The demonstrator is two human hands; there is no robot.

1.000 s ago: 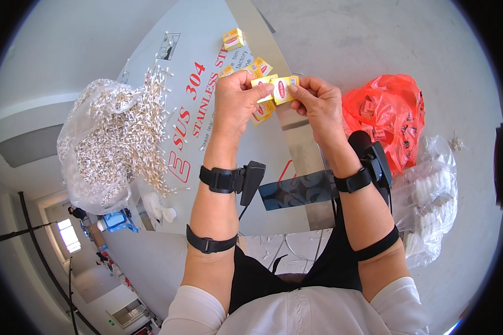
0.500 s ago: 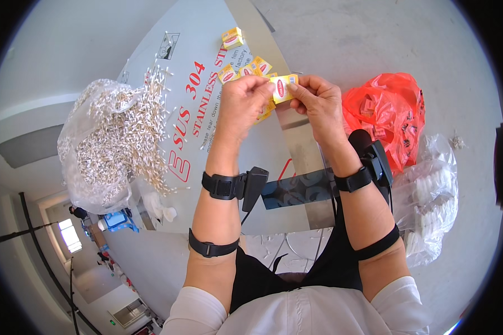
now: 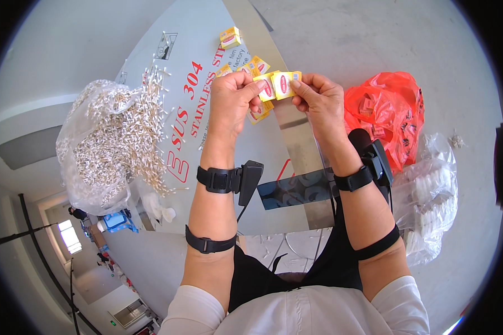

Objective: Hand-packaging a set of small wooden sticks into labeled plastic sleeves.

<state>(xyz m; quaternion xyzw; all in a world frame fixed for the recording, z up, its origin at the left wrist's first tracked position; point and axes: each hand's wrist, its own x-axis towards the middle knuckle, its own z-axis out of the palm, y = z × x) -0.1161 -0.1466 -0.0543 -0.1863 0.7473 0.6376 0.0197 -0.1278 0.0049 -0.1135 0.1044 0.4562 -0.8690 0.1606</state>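
Observation:
My left hand [image 3: 231, 101] pinches a small flat yellow-and-white carton [image 3: 266, 89] with a red oval on it. Beside it, my right hand [image 3: 323, 101] grips a matching carton [image 3: 285, 85] by its right edge. The two cartons overlap or touch between my hands, above the far part of the table. Just beyond my left hand lie several loose yellow cartons [image 3: 256, 65], and another yellow carton [image 3: 259, 114] shows below the held ones. Farther back sits a small block of yellow cartons [image 3: 229, 38].
A clear bag spilling many cotton swabs [image 3: 112, 148] covers the left of the film-covered metal table [image 3: 223, 215]. At right are a red plastic bag [image 3: 383, 120] and clear bags of white items [image 3: 427, 192]. A dark patterned strip [image 3: 296, 190] lies near the front edge.
My left hand has moved slightly left, and a second carton now shows in it beside the one at my right hand. The right hand has barely moved.

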